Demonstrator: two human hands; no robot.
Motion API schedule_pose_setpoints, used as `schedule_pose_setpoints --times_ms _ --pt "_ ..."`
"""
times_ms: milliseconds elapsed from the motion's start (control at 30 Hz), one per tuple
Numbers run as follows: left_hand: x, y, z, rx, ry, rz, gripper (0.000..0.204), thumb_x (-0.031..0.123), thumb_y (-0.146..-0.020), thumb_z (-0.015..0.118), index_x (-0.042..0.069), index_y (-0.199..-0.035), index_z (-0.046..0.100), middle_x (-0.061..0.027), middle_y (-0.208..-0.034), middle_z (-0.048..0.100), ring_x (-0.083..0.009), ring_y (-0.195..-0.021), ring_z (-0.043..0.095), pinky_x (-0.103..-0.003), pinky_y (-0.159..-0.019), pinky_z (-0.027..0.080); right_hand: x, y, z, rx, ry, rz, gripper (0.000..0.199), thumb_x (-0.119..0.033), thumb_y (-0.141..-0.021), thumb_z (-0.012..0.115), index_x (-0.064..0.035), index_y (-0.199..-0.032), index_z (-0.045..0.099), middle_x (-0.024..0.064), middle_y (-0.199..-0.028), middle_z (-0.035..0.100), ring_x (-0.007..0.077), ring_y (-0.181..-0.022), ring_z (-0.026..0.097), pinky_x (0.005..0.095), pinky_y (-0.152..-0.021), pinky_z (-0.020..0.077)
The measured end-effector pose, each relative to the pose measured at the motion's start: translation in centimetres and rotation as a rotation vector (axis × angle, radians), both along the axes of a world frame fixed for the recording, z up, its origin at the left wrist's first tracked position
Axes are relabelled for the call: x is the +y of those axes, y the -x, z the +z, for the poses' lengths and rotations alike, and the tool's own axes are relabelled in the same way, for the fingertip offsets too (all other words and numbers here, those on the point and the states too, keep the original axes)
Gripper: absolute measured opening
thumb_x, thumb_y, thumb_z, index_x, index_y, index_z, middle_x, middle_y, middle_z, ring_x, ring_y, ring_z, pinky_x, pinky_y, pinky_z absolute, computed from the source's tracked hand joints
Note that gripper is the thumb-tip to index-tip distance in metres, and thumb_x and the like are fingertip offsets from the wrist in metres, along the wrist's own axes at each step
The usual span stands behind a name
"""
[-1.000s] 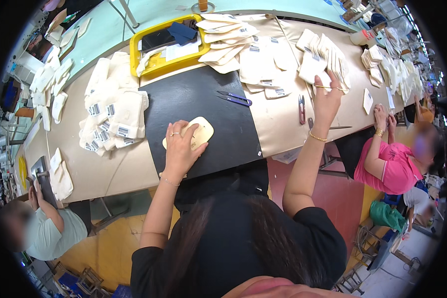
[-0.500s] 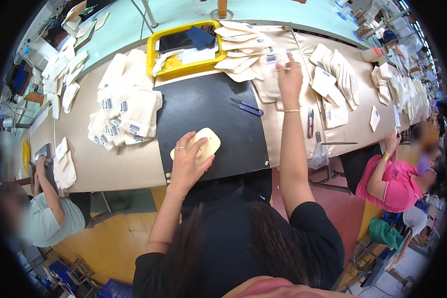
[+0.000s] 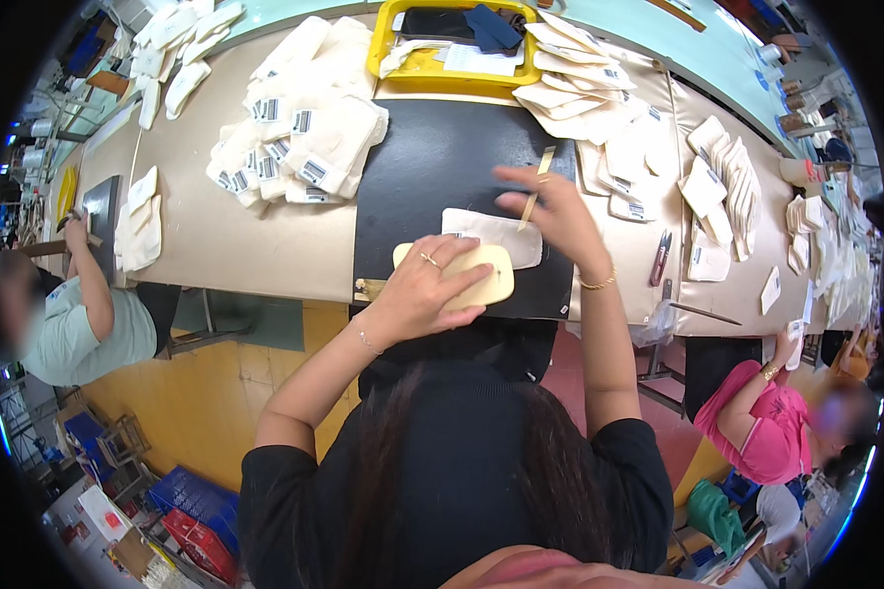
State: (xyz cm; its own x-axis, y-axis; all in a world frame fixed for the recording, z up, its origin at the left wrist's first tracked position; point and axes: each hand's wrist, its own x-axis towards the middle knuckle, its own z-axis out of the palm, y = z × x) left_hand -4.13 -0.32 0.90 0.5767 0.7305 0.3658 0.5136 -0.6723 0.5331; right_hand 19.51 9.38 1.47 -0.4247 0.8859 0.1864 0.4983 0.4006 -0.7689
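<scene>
My left hand (image 3: 417, 287) grips a pale yellow, rounded flat block (image 3: 498, 279), fingers over its top, at the near edge of the black mat (image 3: 422, 147). Partly behind the block lies a cream fabric piece (image 3: 511, 236) with a printed label patch, flat on the mat. Over that piece's right end is my right hand (image 3: 565, 218), blurred, its fingers closed on a thin flat stick (image 3: 537, 187). To the right of the mat, several labelled cream pieces (image 3: 624, 162) lie stacked and fanned.
A large heap of cream pieces (image 3: 314, 137) lies left of the mat. Beyond it stands a yellow tray (image 3: 457, 75). Dark red thread snips (image 3: 661, 257) and a pointed tool (image 3: 705, 314) lie at right. Co-workers sit at both sides, one in pink (image 3: 756, 422).
My right hand has come back from the right-hand stack toward me, stick still held. A cream piece now lies on the mat beside the yellow block. The whole view has shifted.
</scene>
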Motion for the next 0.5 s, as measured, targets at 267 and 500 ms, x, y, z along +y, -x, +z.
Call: schedule_pose_setpoints --times_ms 267,500 --pt "3.9 -1.8 -1.6 0.037 0.028 0.032 0.052 0.024 -0.076 0.083 0.013 -0.125 0.069 -0.0153 -0.137 0.057 -0.0371 -0.125 0.054 -0.048 -0.107 0.044 -6.8 -3.5 -0.4 0.228 0.229 -0.490 0.024 -0.014 -0.106 0.057 0.0025 -0.119 0.068 0.0110 -0.103 0.072 0.0179 -0.095 0.073 0.0289 -0.085 0.0533" --pt "5.6 -3.2 -2.4 0.222 0.103 -0.149 0.052 0.034 -0.078 0.082 0.014 -0.124 0.070 -0.0138 -0.135 0.057 -0.0336 -0.126 0.053 -0.046 -0.108 0.040 -11.1 -2.2 -2.6 0.158 0.017 -0.472 0.012 -0.007 -0.103 0.058 0.0001 -0.106 0.068 0.0137 -0.096 0.069 0.0274 -0.089 0.070 0.0358 -0.078 0.0536"
